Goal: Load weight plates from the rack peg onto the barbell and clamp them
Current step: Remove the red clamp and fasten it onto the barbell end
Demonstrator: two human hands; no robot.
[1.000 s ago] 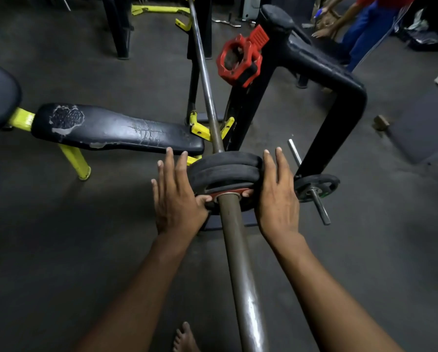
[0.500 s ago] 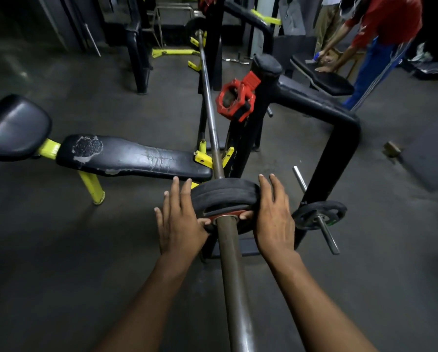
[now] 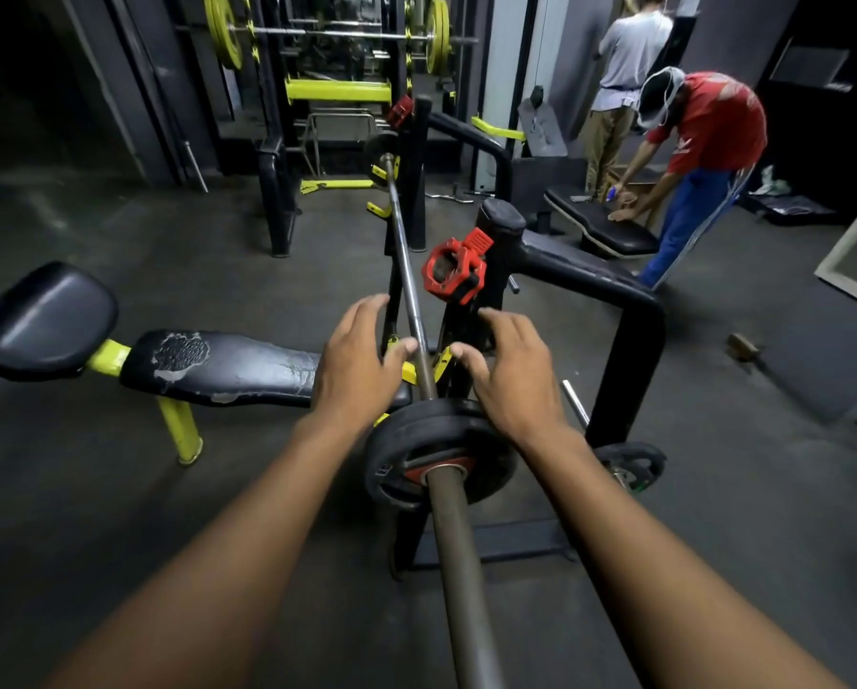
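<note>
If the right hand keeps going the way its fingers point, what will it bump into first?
Probably the red clamp hanging on the black rack post. The right hand points up and away past the weight plates, with fingers spread and empty. Depth is hard to judge, so it might touch the post first.

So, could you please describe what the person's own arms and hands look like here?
Both forearms are bare up to the frame's bottom edge, with no sleeves in view. The left hand and right hand wear no gloves, and no rings, watch or wrist wraps show.
</note>
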